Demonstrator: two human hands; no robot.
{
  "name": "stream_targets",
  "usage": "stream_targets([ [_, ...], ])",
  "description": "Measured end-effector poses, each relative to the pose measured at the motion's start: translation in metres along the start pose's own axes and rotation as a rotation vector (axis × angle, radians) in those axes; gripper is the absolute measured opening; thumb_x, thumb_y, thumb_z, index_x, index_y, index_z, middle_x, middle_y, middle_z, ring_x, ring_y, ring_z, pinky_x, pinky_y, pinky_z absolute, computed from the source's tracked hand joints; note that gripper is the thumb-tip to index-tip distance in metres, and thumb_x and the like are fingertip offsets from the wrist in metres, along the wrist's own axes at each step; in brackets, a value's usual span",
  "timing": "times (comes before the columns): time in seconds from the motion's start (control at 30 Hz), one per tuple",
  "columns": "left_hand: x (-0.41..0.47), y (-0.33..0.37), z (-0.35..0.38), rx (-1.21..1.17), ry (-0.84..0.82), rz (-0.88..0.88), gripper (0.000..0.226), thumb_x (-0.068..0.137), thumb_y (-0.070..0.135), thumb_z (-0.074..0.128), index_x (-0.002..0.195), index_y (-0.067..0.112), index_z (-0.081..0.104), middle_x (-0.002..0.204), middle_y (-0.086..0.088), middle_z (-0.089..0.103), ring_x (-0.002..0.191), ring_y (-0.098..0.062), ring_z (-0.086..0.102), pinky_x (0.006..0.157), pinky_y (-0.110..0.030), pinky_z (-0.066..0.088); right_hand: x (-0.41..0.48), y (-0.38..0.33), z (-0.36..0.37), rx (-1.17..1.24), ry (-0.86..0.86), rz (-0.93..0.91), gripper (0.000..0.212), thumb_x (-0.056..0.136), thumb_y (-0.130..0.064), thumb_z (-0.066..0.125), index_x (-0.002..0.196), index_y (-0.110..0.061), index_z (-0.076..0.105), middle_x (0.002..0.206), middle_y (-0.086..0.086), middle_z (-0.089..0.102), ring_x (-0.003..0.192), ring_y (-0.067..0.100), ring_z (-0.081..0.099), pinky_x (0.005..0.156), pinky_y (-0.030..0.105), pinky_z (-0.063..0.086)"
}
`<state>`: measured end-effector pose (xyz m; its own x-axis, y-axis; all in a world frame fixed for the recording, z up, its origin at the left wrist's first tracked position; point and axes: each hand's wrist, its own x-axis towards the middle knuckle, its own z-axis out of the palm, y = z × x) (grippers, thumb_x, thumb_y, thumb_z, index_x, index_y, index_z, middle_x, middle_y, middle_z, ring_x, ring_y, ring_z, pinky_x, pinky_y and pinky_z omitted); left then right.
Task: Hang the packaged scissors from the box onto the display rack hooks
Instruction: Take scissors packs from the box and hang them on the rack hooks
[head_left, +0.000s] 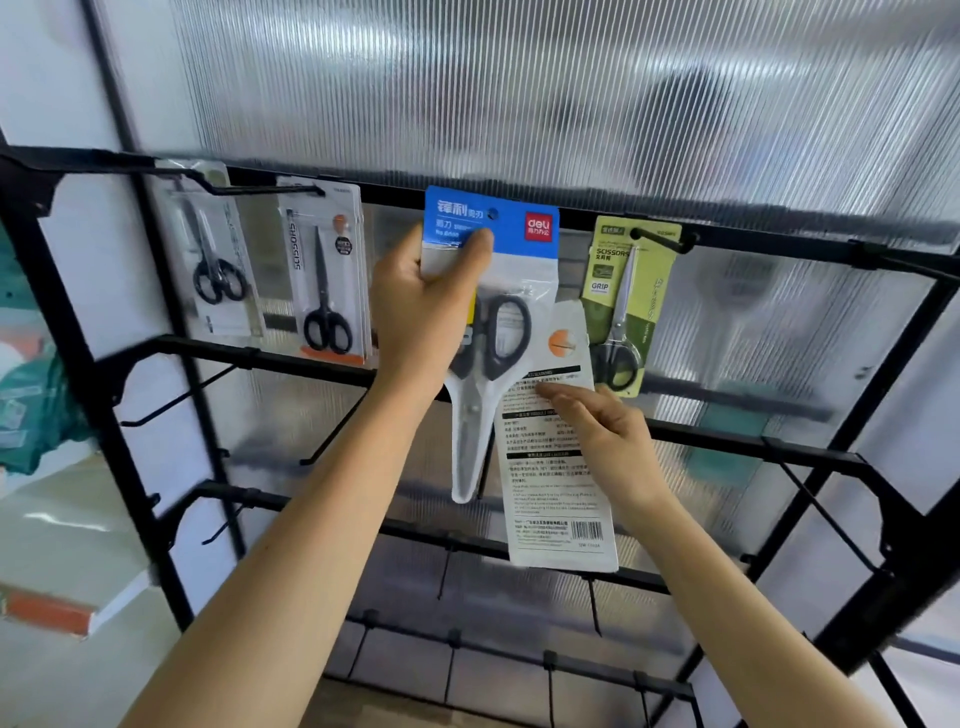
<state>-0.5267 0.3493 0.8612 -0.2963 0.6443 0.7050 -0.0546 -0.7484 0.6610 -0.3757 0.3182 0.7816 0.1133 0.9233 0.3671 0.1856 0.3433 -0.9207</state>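
1. Head view, 12 o'clock of centre: blue-topped scissors pack (491, 228) gripped near its header by the left hand (421, 306), thumb curled over the front, raised to the top bar of the black display rack (101, 415). Cannot tell whether it is threaded on a hook.
2. At 5 o'clock from that pack, overlapping its lower right: white pack (556, 467), printed back outward, pinched at its right edge by the right hand (602, 431), fingers laid across the print.
3. At 9 o'clock, hanging side by side: clear pack (213, 260) and orange-trimmed pack (324, 270).
4. At 3 o'clock: green pack (626, 306) hanging on a hook (662, 240).
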Motion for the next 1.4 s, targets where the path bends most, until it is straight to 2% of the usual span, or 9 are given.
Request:
stream_targets([
  [0.07,0.001,0.0,0.001,0.012,-0.01,0.004,0.018,0.084,0.012,0.066,0.076,0.027,0.062,0.063,0.025,0.066,0.063,0.009,0.059,0.062,-0.013,0.045,-0.001,-0.001,0.001,-0.01,-0.009,0.0,0.04,0.09,-0.015,0.056,0.07,-0.046,0.071,0.083,-0.028,0.067,0.118,0.023,0.051,0.105,0.047,0.038],
  [0.2,0.004,0.0,0.003,0.008,0.026,-0.012,0.013,0.083,0.016,0.068,0.074,0.025,0.064,0.063,0.02,0.065,0.063,0.006,0.058,0.063,-0.016,0.046,-0.003,-0.007,0.001,0.038,0.009,0.041,0.027,0.09,-0.013,0.057,0.078,-0.032,0.072,0.104,-0.004,0.061,0.105,0.021,0.06,0.094,0.041,0.05],
  [0.37,0.013,-0.002,0.0,0.003,0.065,-0.04,0.003,0.084,0.014,0.066,0.082,0.015,0.064,0.067,0.018,0.065,0.064,0.007,0.06,0.062,-0.013,0.046,-0.006,-0.007,-0.004,0.056,0.029,0.07,0.023,0.089,-0.012,0.057,0.081,-0.027,0.072,0.111,0.006,0.057,0.101,0.024,0.062,0.085,0.038,0.054],
  [0.5,0.014,-0.001,0.001,0.06,0.056,0.001,0.003,0.085,0.017,0.066,0.083,0.018,0.063,0.074,0.016,0.065,0.068,0.006,0.059,0.067,-0.015,0.046,-0.008,-0.005,-0.006,0.07,0.037,0.098,0.021,0.089,-0.012,0.056,0.084,-0.024,0.072,0.11,0.006,0.057,0.099,0.022,0.063,0.083,0.036,0.055],
  [0.63,0.015,-0.001,0.002,0.078,0.028,0.016,0.007,0.083,0.021,0.065,0.08,0.027,0.062,0.079,0.012,0.066,0.073,-0.005,0.06,0.072,-0.027,0.05,-0.008,-0.007,-0.006,0.051,0.032,0.1,0.021,0.09,-0.013,0.056,0.085,-0.027,0.072,0.106,0.002,0.057,0.098,0.021,0.062,0.084,0.035,0.055],
  [0.83,0.011,0.002,0.0,0.041,-0.015,-0.018,0.023,0.087,0.005,0.058,0.076,0.024,0.056,0.075,0.012,0.062,0.063,0.007,0.058,0.061,-0.012,0.044,-0.005,-0.004,-0.008,0.059,0.024,0.095,0.023,0.09,-0.013,0.055,0.083,-0.028,0.072,0.105,0.001,0.056,0.097,0.019,0.062,0.081,0.033,0.056],
  [1.07,0.012,0.002,-0.003,0.101,-0.082,-0.034,0.019,0.084,0.009,0.061,0.076,0.026,0.058,0.073,0.012,0.064,0.072,-0.005,0.062,0.069,-0.027,0.052,0.001,0.005,-0.003,0.028,0.016,0.084,0.023,0.09,-0.014,0.057,0.084,-0.029,0.073,0.109,0.002,0.058,0.101,0.024,0.062,0.089,0.046,0.052],
  [1.23,0.016,-0.003,-0.002,0.107,-0.058,-0.061,0.014,0.082,0.017,0.064,0.075,0.028,0.06,0.078,0.007,0.068,0.082,-0.017,0.067,0.078,-0.04,0.053,0.007,0.005,-0.001,0.04,0.014,0.084,0.024,0.089,-0.013,0.057,0.082,-0.03,0.073,0.109,0.004,0.058,0.1,0.023,0.062,0.088,0.046,0.053],
  [1.4,0.02,-0.019,-0.002,0.11,-0.084,-0.088,0.002,0.078,0.024,0.063,0.08,0.025,0.063,0.085,-0.002,0.07,0.086,-0.024,0.067,0.08,-0.043,0.052,0.01,0.008,-0.001,0.028,0.018,0.086,0.025,0.089,-0.013,0.057,0.081,-0.03,0.073,0.106,0.002,0.059,0.103,0.025,0.061,0.091,0.046,0.051],
])
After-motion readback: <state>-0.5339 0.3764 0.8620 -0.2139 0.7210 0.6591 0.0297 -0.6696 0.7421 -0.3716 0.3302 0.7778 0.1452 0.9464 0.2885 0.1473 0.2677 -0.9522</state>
